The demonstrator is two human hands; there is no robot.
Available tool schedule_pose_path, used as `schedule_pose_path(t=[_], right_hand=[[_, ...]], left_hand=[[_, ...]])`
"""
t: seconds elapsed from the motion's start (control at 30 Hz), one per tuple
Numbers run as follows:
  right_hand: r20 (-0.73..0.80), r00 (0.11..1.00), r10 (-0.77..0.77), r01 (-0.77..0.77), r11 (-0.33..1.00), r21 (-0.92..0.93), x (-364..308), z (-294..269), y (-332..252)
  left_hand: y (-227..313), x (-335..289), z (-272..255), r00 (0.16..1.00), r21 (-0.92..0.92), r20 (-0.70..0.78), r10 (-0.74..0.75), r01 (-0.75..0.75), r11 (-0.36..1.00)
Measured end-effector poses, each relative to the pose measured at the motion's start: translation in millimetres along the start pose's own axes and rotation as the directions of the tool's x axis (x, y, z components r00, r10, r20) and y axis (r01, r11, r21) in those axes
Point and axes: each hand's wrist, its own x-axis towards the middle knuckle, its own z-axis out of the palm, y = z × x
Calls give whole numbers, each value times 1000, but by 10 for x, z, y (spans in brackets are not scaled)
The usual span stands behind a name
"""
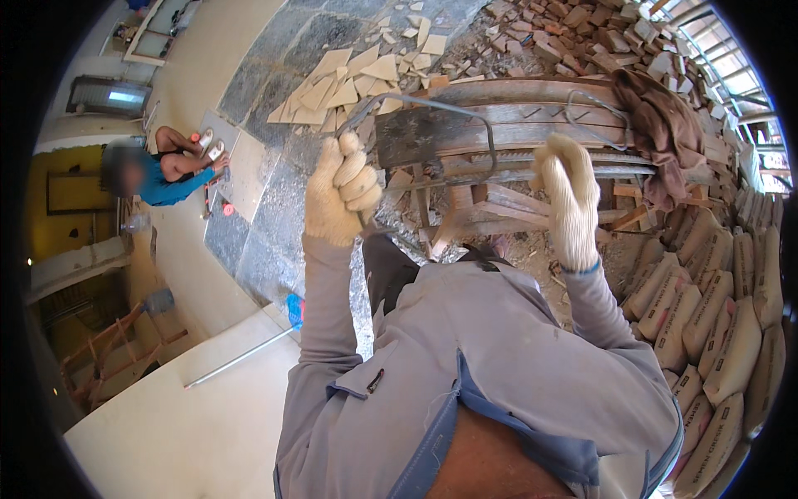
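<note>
My left hand (342, 187), in a cream knitted glove, is closed around a bent metal rod (432, 103). The rod rises from the fist, runs right over the bench and turns down at its far end. My right hand (569, 195), gloved alike, is held at the bench's near edge with its fingers pressed together; what is in them, if anything, is hidden. Before me stands a plank workbench (507, 129) with a few nails in its top. A ribbed steel bar (549, 158) lies along its near side. A second bent rod (600, 94) rests near its right end.
Brown cloth (665, 133) drapes over the bench's right end. Broken tiles (349, 79) and a brick pile (582, 33) lie beyond. Cement sacks (706, 308) are stacked at right. Someone (170, 179) crouches on the left, near a pole (241, 356).
</note>
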Motion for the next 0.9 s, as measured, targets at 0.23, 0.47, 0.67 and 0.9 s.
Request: schedule_pose_path(t=[0.23,0.47,0.67,0.9], right_hand=[[561,813,154,-505,665,550,233,81,122],[471,879,74,-432,541,721,94,-239,-4],[123,987,-101,-3,761,649,-63,-1218,-493],[-212,955,-208,295,582,758,-439,-2145,-610]], left_hand=[[-150,-111,0,997,-69,67,-47,52,996],[-677,-70,200,966,675,-164,201,-39,736],[-948,554,800,956,980,131,264,-165,112],[-1733,2543,1205,967,816,207,-148,-254,-519]])
